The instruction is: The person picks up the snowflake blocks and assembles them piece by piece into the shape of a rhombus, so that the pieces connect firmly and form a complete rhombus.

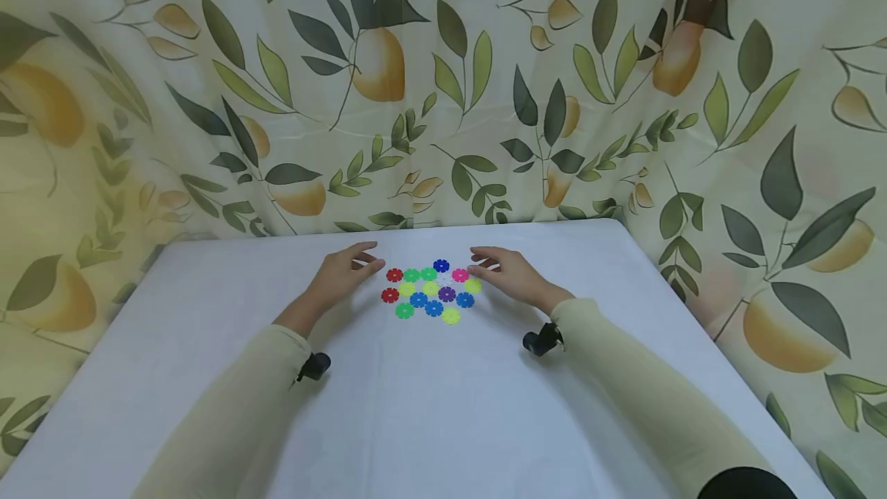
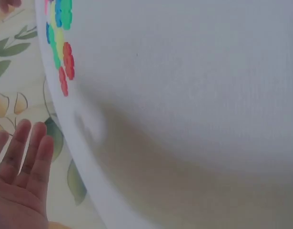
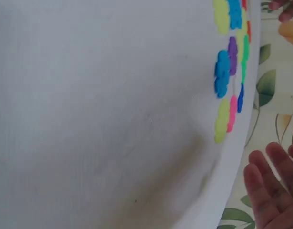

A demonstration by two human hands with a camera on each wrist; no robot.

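Observation:
Several flower-shaped plastic discs with notched rims lie flat in a loose cluster on the white table. Among them are a red disc, a green disc, a purple disc, a pink disc and a pale, whitish one near the pink. My left hand hovers at the cluster's left side, nearest the red discs, holding nothing. On the other side, my right hand is held by the pink and yellow discs, likewise holding nothing. Both wrist views show the fingers extended and apart: left hand, right hand.
The white-covered table spreads out in front, its far edge just behind the discs. A leaf-and-fruit patterned curtain hangs along the back and sides. Each wrist carries a small black camera. A dark round object shows at the lower right.

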